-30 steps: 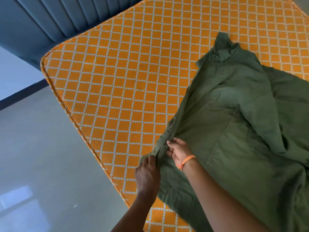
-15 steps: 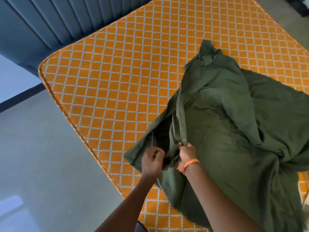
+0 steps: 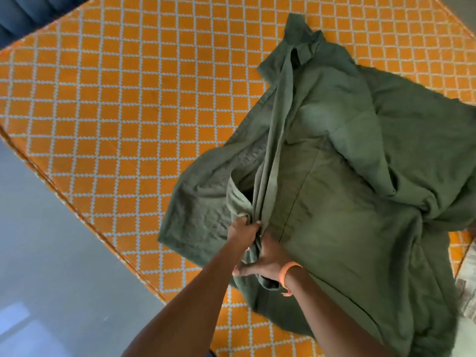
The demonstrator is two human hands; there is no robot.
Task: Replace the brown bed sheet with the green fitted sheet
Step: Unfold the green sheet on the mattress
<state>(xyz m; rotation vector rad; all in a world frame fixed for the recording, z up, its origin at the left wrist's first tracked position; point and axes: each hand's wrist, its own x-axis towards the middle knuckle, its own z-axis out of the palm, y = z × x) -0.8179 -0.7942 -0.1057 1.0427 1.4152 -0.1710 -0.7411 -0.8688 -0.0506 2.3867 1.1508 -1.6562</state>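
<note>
Two bare forearms enter from the lower edge and meet over the near left part of the bed.

Item: green fitted sheet point(image 3: 347, 202), crumpled and partly unfolded, lying on the mattress point(image 3: 116, 104) towards its right half; one long hem band runs taut from a bunched corner at the top down to the hands. A flap spreads flat to the left of the hands.

Item: left hand point(image 3: 243, 231), arm stretched forward, knuckles up, fingers curled round a gathered fold of the sheet; grip narrow, holding cloth.

Item: right hand point(image 3: 262, 264), just behind and touching the left, wrist bent so the fingers point leftward, thumb and fingers closed on the same gathered strip lower down; grip narrow, holding cloth. An orange wristband point(image 3: 287, 275) circles this wrist.

Item: mattress, orange with a white lattice pattern, bare where the sheet does not lie, its piped edge running diagonally at lower left.

Item: grey floor point(image 3: 46, 253) beside the bed at left; blue pleated headboard point(image 3: 28, 11) at upper left corner.
</note>
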